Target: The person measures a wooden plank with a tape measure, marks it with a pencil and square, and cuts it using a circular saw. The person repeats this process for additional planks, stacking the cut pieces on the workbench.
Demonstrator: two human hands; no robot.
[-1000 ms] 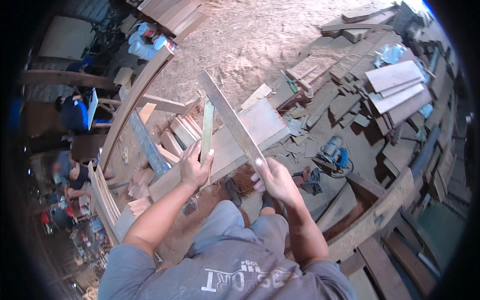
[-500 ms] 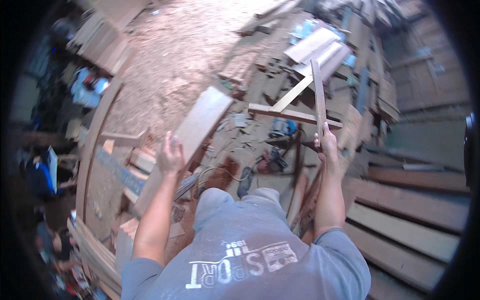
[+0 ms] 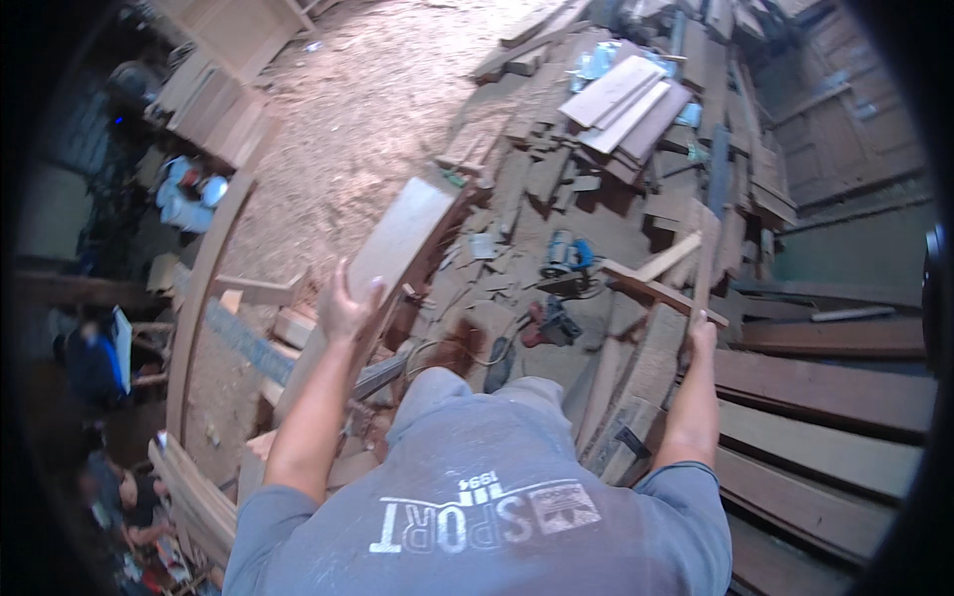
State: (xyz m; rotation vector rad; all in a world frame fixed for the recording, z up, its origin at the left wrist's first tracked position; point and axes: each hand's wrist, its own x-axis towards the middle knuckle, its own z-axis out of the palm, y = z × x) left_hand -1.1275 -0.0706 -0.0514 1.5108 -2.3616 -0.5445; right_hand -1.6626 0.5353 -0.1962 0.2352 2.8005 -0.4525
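Grasps a wooden frame (image 3: pixel 663 292) in the right hand (image 3: pixel 703 336), at the right of the scene, with fingers wrapped around the near end of its long bar (image 3: pixel 704 270). From that grip, extends along the bar toward the far side, almost in line with the forearm. Branches left along a crossbar (image 3: pixel 634 279), slanting from far left to near right, with a pale brace (image 3: pixel 670 257) between crossbar and bar. Lies mostly far and left of the right hand, much nearer to it than to the left hand (image 3: pixel 348 310).

Holds nothing in the left hand: fingers and thumb spread, at a plank (image 3: pixel 402 238) with its long axis from near left to far right. Cannot tell whether touching the plank or just above it.

Between the hands, on the floor: a blue tool (image 3: pixel 564 255) and, nearer, a red tool (image 3: pixel 549 325). Just left of the right forearm: a thick beam (image 3: pixel 651 363). Cannot tell whether touching the frame.
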